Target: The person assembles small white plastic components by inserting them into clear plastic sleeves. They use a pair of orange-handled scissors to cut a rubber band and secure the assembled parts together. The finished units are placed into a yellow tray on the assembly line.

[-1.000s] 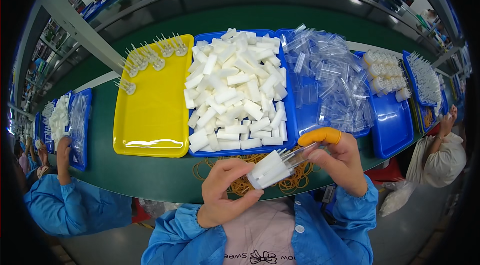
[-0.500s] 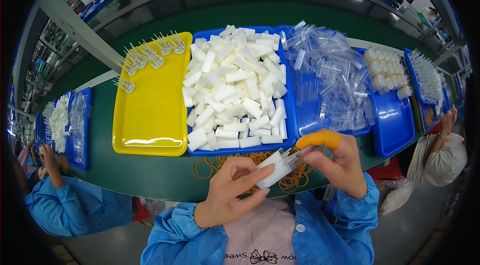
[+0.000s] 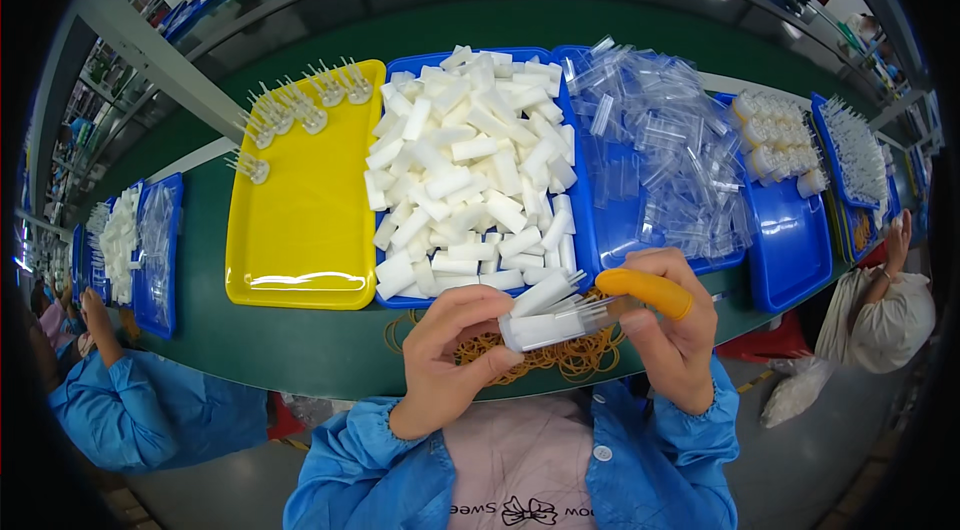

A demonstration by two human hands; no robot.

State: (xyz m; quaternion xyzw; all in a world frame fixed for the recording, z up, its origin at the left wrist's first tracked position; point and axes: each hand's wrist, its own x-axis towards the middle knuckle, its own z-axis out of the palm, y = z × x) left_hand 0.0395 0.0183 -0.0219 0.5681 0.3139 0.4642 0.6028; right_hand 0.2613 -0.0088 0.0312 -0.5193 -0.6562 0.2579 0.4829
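Left hand: index finger drawn back off the white blocks since half a second ago; thumb and fingers now pinch the left end of the pronged assembly.
Upper block: was bunched with the rest, now tilts up and away from the lower one.
Right hand: orange finger cot on one finger; narrow pinch on a clear plastic piece at the assembly's right end, exact contact hard to see.
Assembly position: between both hands, above loose rubber bands, near edge of green table.
Foam pile: just beyond hands, blue tray.
Yellow tray: left, pronged pieces along far edge.
Clear pieces: heaped right of foam.
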